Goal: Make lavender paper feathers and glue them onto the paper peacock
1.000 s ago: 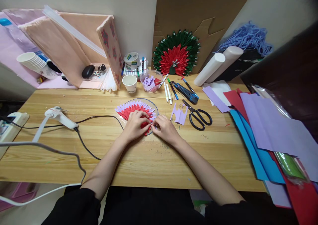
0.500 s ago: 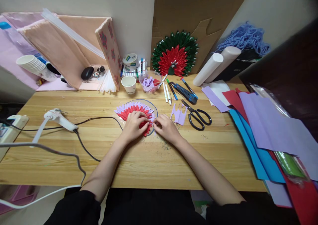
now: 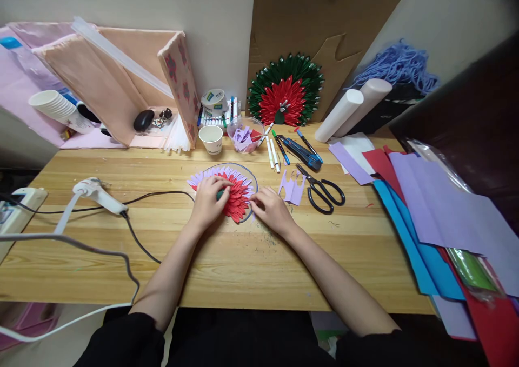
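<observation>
A fan of layered red and lilac paper petals lies on a round clear disc with a dark rim. My left hand rests on the fan's left part, fingers bent over the red petals and apart. A bit of dark green shows beside its fingers at the fan's middle. At the right rim, my right hand pinches a small lilac petal at the end of the lilac row; its fingertips partly hide it. Black-handled scissors and a cut lilac paper scrap lie to the right.
A white glue gun with its cord is at the left. Behind are a paper cup, a bowl of scraps, markers and a blue cutter. A green-and-red petal fan leans against cardboard. Coloured sheets cover the right side.
My left hand has slid a little left and drawn back, uncovering more red petals and the green bit. My right hand stays at the right rim, almost unmoved.
</observation>
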A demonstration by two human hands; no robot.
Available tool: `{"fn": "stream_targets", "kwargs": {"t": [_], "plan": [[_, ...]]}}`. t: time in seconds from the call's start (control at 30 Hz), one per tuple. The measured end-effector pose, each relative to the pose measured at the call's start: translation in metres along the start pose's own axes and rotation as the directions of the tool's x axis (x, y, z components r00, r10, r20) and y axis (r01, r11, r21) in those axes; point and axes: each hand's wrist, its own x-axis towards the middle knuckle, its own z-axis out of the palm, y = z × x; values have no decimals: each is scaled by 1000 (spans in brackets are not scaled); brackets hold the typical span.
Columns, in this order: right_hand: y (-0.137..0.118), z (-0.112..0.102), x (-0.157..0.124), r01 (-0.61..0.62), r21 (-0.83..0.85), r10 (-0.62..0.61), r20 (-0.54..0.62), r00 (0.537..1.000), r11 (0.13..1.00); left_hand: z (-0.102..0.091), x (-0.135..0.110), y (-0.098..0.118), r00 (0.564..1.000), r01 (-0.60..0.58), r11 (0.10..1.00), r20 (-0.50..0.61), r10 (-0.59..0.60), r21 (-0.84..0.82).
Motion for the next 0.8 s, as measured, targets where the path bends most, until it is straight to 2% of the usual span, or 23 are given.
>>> {"fn": "stream_targets", "kwargs": {"t": [0.1, 0.23, 0.3, 0.37, 0.4, 0.47, 0.53, 0.57, 0.63, 0.8], "plan": [[0, 2, 0, -5, 3, 5, -1, 1000, 1000, -6, 3, -12, 984, 111, 994, -139, -108, 15], [-1, -2, 0, -42, 1, 42, -1, 999, 999, -17, 4, -30, 911, 292, 955, -316, -264, 44], [0, -6, -1, -130, 12, 130, -28, 991, 991, -22, 3, -40, 888, 343, 938, -341, -308, 46], [3, -10, -2, -294, 113, 300, -47, 953, 949, -26, 2, -50, 885, 377, 926, -308, -350, 31], [4, -11, -2, -387, 218, 402, -30, 915, 896, -27, 1, -54, 885, 395, 919, -274, -376, 15], [7, -13, -2, -539, 476, 577, 79, 813, 694, -28, 0, -61, 879, 437, 899, -193, -435, -36], [9, -13, 0, -602, 664, 656, 217, 723, 443, -27, 0, -66, 868, 470, 879, -140, -477, -83], [9, -14, 0, -607, 716, 669, 267, 694, 345, -27, 0, -68, 862, 483, 870, -125, -492, -96], [7, -16, 2, -592, 775, 668, 323, 671, 220, -27, 0, -70, 853, 505, 859, -104, -512, -86], [5, -22, 7, -533, 844, 603, 396, 692, 58, -32, -1, -70, 841, 542, 838, -49, -539, 69]]}}
